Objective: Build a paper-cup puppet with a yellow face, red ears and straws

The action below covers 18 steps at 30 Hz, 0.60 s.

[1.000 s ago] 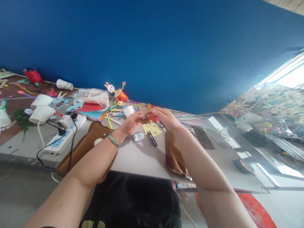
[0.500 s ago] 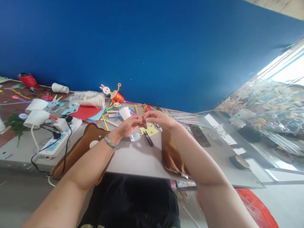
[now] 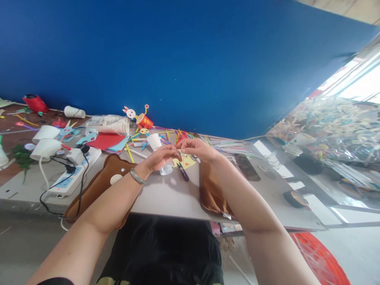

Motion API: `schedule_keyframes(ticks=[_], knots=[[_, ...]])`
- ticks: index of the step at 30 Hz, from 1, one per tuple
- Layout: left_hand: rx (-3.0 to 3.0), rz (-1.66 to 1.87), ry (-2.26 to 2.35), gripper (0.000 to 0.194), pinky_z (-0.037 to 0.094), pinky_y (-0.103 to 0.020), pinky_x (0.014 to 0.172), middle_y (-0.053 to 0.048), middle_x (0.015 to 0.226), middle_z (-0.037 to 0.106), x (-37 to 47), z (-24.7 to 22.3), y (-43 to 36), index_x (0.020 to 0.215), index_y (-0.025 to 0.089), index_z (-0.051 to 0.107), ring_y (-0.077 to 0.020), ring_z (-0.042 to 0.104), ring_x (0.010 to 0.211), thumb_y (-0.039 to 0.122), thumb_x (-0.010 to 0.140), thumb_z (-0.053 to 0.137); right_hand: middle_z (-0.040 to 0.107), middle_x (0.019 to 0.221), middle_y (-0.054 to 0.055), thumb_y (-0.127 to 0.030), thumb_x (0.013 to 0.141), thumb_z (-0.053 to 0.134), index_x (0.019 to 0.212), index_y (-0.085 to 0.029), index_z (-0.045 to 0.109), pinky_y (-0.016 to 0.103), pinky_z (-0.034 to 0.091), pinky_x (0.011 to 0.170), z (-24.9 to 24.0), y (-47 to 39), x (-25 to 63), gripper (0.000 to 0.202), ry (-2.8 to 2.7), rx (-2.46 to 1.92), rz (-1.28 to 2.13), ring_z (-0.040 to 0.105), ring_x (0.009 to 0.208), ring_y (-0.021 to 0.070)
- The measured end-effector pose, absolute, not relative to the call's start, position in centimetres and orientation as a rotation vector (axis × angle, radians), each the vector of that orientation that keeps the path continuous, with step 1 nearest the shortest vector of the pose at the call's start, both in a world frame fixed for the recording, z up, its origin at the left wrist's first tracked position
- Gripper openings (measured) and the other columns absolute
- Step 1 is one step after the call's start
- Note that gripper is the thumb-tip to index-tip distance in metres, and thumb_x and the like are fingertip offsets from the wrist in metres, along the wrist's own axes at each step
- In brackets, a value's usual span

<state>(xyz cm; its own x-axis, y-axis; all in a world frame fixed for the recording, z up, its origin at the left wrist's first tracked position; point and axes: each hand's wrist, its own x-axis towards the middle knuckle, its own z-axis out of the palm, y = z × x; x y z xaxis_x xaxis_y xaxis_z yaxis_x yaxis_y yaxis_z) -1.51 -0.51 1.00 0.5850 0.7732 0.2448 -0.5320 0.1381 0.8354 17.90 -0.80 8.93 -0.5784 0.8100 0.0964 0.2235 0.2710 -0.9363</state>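
Note:
My left hand [image 3: 160,157] and my right hand [image 3: 198,149] meet fingertip to fingertip above the table. The fingers of both are bent and pinched together; whatever lies between them is too small to make out. Just behind my left hand a white paper cup [image 3: 153,141] leans over. Below it a clear plastic cup or lid [image 3: 166,170] rests on the table. Dark-handled scissors [image 3: 183,172] lie under my hands, partly over a yellow paper sheet [image 3: 188,162] with red marks.
A brown cushion [image 3: 103,178] lies under my left forearm, more brown fabric [image 3: 212,194] by the right. A power strip [image 3: 77,174] with cords is at left. Behind stand red paper [image 3: 107,141], stacked cups [image 3: 113,126] and a rabbit figure [image 3: 130,113]. Tape [image 3: 296,199] sits right.
The view has shifted slightly, so the table things appear a little further left. My hands stay together with fingertips touching, almost unmoved.

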Motion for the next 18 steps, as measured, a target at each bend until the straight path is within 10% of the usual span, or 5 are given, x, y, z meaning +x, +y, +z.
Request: schedule_keyframes(ticks=[18], knots=[[0.81, 1.278, 0.659, 0.014, 0.051, -0.03, 0.071, -0.001, 0.066, 0.063, -2.4, 5.6, 0.6, 0.069, 0.015, 0.06, -0.0134, 0.063, 0.064, 0.025, 0.07, 0.069, 0.07, 0.066, 0.001, -0.028, 0.064, 0.077, 0.067, -0.018, 0.063, 0.026, 0.044, 0.065, 10.1, -2.8, 21.2, 0.017, -1.615, -1.052, 1.24, 0.06, 0.064, 0.0126]])
